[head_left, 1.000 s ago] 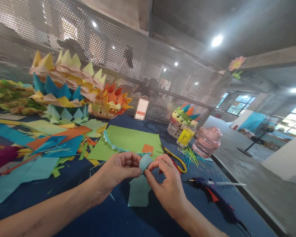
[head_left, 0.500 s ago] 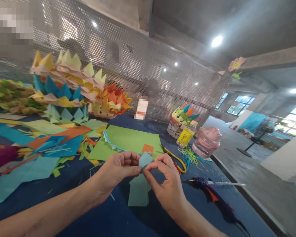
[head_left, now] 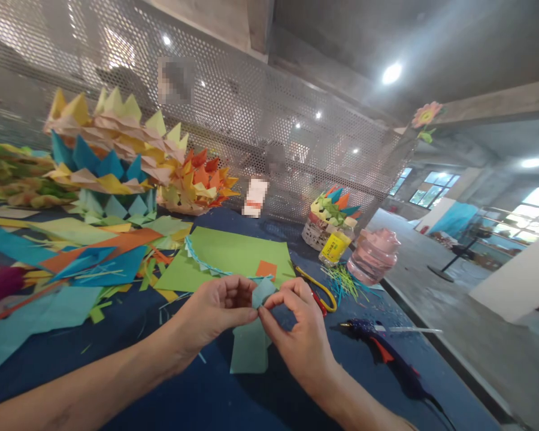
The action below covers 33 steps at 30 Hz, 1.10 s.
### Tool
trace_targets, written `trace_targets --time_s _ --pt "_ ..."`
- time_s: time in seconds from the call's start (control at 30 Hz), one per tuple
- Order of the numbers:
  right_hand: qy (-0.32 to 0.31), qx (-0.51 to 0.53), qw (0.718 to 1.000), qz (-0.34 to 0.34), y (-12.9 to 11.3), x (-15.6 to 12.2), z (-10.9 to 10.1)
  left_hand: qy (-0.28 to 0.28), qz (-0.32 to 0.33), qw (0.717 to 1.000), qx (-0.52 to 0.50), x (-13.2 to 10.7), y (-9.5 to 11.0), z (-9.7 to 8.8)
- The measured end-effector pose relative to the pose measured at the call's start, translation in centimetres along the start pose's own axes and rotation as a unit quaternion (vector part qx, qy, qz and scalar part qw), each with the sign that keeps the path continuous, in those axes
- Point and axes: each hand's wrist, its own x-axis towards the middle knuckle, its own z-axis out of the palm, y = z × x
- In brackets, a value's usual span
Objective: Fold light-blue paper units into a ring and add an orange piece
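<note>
A small piece of light blue paper [head_left: 263,291] is pinched between my two hands, its lower edge hidden by the fingertips. My left hand [head_left: 220,305] grips it from the left, thumb against curled fingers. From the right, my right hand [head_left: 294,317] holds it with thumb and forefinger. Below them on the dark blue table lies a larger pale blue-green paper [head_left: 249,353], partly covered by the hands. Behind the fingers, a green sheet [head_left: 238,248] carries a curved blue folded-paper strip [head_left: 200,260] and an orange paper square [head_left: 267,269].
A glue gun [head_left: 381,344] lies at right, near yellow-handled scissors [head_left: 321,287]. Behind stand a yellow-labelled bottle [head_left: 336,245] and a pink water bottle [head_left: 372,256]. Cut paper strips [head_left: 103,251] cover the left side, before folded-paper crowns [head_left: 103,158]. Perforated metal panels [head_left: 233,120] rise behind.
Both hands stay pinched on the light blue paper, the fingers shifting only slightly. The whole view has moved a little, so things appear slightly further left.
</note>
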Motion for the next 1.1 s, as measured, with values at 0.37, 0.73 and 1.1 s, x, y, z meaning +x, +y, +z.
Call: trace_targets --time_s 0.37,0.73,1.1 --pt "0.022 0.014 0.999 0.047 0.0 0.0 0.0 0.027 0.004 0.999 0.025 -0.1 0.1 0.0" --pt "-0.083 0.326 0.915 0.225 -0.3 0.5 0.2 0.018 -0.002 0.998 0.055 0.1 0.3 -0.3" --pt "-0.089 0.289 0.936 0.181 -0.1 0.2 0.3 0.011 -0.009 0.998 0.053 0.5 0.3 -1.0"
